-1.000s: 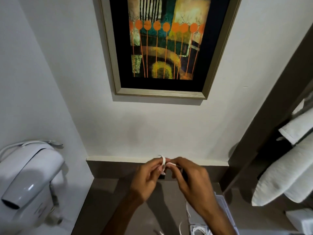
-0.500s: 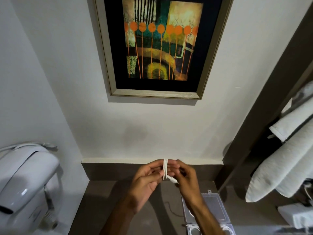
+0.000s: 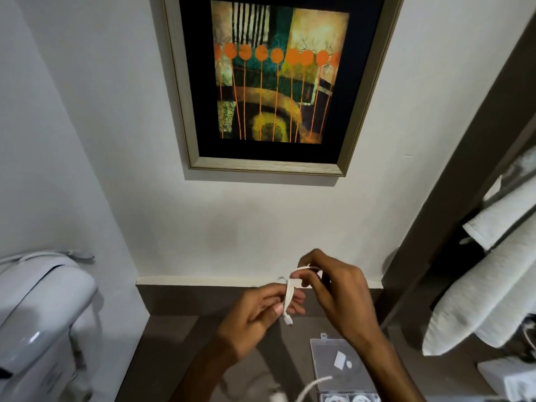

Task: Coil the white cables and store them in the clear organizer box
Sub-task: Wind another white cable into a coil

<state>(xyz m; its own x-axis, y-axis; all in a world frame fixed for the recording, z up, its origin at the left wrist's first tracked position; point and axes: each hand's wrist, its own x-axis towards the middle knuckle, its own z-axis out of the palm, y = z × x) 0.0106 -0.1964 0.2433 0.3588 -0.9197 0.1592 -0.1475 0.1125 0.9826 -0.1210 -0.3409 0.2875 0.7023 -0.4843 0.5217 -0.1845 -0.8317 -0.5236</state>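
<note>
My left hand (image 3: pixel 262 310) pinches a folded bundle of white cable (image 3: pixel 288 297) held upright above the brown counter, its plug end hanging just below the fingers. My right hand (image 3: pixel 333 288) is a little higher and to the right, gripping the loose end of the same cable and pulling it across the top of the bundle. The clear organizer box (image 3: pixel 327 361) lies open on the counter below my right forearm, with coiled white cables in its compartments at the bottom edge. Another loose white cable (image 3: pixel 311 387) lies blurred at the bottom of the view.
A white wall-mounted hair dryer (image 3: pixel 37 323) is at the left. A framed painting (image 3: pixel 275 82) hangs on the wall ahead. Rolled white towels (image 3: pixel 487 285) sit on a dark shelf at the right, with a white box (image 3: pixel 510 378) below them.
My right hand has risen and drawn the cable's loose end up and over the bundle. The view tilted down, showing more of the open box and the counter.
</note>
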